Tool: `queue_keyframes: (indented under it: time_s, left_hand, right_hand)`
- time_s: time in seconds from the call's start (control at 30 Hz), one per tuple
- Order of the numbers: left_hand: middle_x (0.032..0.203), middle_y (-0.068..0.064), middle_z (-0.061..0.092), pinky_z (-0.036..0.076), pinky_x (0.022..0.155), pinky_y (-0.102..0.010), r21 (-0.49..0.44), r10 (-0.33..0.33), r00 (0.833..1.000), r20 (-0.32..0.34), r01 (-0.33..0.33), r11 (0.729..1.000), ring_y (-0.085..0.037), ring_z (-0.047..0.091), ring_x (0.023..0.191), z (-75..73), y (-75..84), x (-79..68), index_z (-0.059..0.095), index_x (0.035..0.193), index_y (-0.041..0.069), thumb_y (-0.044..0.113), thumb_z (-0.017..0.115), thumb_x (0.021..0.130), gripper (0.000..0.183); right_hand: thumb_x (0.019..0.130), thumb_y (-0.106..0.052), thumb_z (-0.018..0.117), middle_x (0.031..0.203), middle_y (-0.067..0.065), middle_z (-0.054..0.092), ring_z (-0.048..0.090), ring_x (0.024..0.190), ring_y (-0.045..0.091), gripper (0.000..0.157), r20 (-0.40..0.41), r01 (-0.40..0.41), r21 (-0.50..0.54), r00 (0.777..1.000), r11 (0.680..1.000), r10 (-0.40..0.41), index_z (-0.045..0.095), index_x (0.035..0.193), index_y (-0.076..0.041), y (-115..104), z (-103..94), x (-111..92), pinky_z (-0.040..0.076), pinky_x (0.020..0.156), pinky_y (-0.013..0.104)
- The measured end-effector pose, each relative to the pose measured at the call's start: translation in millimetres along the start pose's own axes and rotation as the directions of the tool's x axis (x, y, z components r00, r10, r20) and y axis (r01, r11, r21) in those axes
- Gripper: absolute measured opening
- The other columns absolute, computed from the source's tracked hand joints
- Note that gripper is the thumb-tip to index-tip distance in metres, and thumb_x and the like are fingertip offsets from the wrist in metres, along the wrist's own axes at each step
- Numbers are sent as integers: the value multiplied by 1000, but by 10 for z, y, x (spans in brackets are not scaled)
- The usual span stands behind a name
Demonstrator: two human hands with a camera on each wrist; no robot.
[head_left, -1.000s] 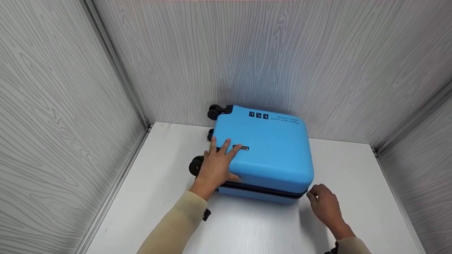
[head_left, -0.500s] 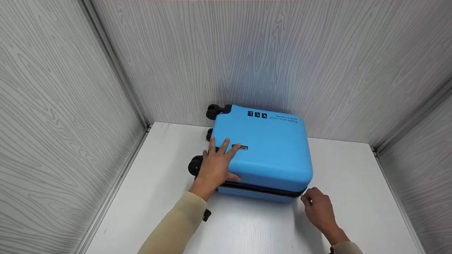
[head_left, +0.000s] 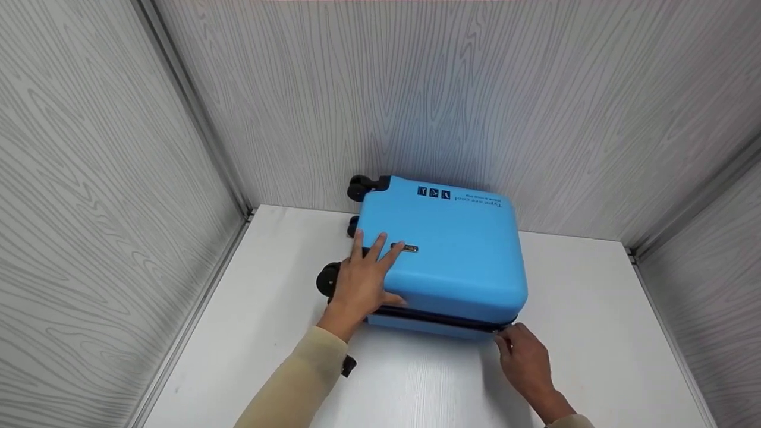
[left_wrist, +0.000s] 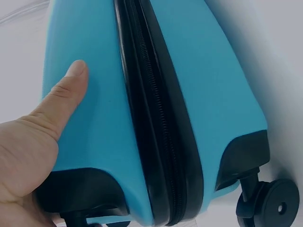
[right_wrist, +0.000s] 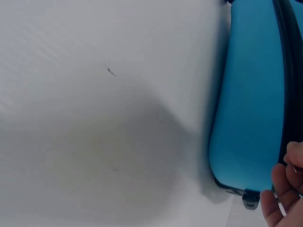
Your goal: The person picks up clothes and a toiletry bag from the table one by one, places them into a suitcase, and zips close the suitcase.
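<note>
A light blue hard-shell suitcase (head_left: pixel 452 238) lies flat, its wheels to the left. My left hand (head_left: pixel 359 279) rests on its near left corner with fingers spread over the top; the thumb lies along the front side in the left wrist view. A black zipper (left_wrist: pixel 158 99) runs around the suitcase's side between the two shells. At the near right corner, my right hand (head_left: pixel 526 359) pinches a small zipper pull (right_wrist: pixel 295 168) between thumb and curled fingers. The fingers mostly cover the pull.
The suitcase lies on a white surface (head_left: pixel 582 297), close to a grey wood-grain back panel (head_left: pixel 416 89). Similar panels stand at the left (head_left: pixel 89 208) and right. Black wheels (head_left: pixel 328 279) stick out at the suitcase's left end.
My right hand has moved left, around the near right corner onto the front side, with the zipper pull. The left hand and the suitcase have hardly moved.
</note>
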State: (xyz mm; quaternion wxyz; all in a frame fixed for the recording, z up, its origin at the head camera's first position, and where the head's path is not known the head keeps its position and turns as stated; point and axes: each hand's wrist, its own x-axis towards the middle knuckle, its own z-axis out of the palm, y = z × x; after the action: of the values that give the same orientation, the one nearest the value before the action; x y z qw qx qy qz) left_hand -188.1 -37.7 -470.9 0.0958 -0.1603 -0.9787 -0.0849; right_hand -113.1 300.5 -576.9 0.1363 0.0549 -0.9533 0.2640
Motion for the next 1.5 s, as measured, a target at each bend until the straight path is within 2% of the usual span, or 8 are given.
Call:
queue_keyframes:
  time_s: [0.17, 0.3, 0.4, 0.63, 0.77, 1.0, 1.27, 1.5]
  left_hand:
    - [173, -7, 32, 57, 93, -63, -5, 7, 1000, -27, -7, 1000, -51, 17, 159, 12, 4, -20, 37, 165, 34, 73, 88, 64, 120]
    - [173, -9, 32, 57, 92, -64, -19, 17, 1000, -21, -18, 1000, -52, 17, 159, 5, 14, -22, 37, 166, 33, 72, 87, 66, 119]
    - [173, -8, 30, 59, 90, -59, -13, 23, 1000, 17, -23, 1000, -51, 16, 159, -41, -4, -8, 34, 167, 32, 73, 85, 68, 118]
    - [176, -3, 23, 44, 111, -67, 8, 11, 992, 123, -12, 1000, -40, 14, 163, -145, -72, 2, 27, 169, 35, 75, 81, 74, 116]
    - [176, -4, 22, 48, 105, -69, -2, 17, 994, 111, -17, 1000, -42, 13, 163, -112, -42, -19, 26, 169, 33, 76, 77, 77, 113]
    - [175, -6, 27, 52, 100, -68, 19, 8, 998, 63, -9, 1000, -45, 19, 161, -68, 39, -44, 28, 168, 33, 79, 74, 78, 111]
    - [173, -6, 30, 56, 91, -65, 65, 15, 1000, 25, -17, 998, -46, 25, 158, -49, 46, -35, 31, 168, 34, 82, 73, 75, 112]
    - [173, -7, 30, 57, 90, -64, 84, 18, 999, 28, -21, 996, -46, 25, 158, -34, 45, -33, 30, 168, 34, 83, 71, 76, 112]
  right_hand:
    - [93, -5, 78, 80, -2, 58, 48, 70, 10, 17, -60, 68, -40, 996, 997, -70, 65, 84, -11, -73, 109, -25, 44, 62, 32]
    - [93, -5, 79, 81, 0, 60, 50, 71, 10, 14, -83, 38, -40, 996, 998, -41, 67, 86, -10, -89, 142, -30, 45, 62, 32]
    - [94, -6, 78, 83, 2, 62, 53, 72, 12, 11, -84, 13, -33, 996, 999, -16, 69, 88, -9, -97, 139, -23, 47, 63, 33]
    - [92, -5, 80, 82, 2, 60, 52, 71, 12, 14, -118, -7, -44, 993, 999, 2, 68, 86, -9, -57, 126, -14, 45, 61, 33]
    - [91, -4, 80, 82, 2, 59, 52, 71, 13, 14, -142, -13, -25, 990, 1000, 10, 68, 85, -8, -4, 118, 27, 45, 61, 34]
    - [95, -7, 77, 82, 3, 59, 53, 73, 14, 8, -121, -65, 6, 991, 998, 65, 72, 90, -8, 35, 94, 65, 45, 63, 35]
    - [91, -1, 78, 83, 6, 60, 55, 72, 17, 14, -176, 58, -18, 983, 998, -61, 66, 87, -6, -32, 151, 29, 48, 62, 39]
    - [90, 1, 78, 79, 6, 56, 52, 70, 18, 17, -173, 111, -54, 978, 992, -118, 64, 84, -5, -102, 232, 37, 46, 61, 41]
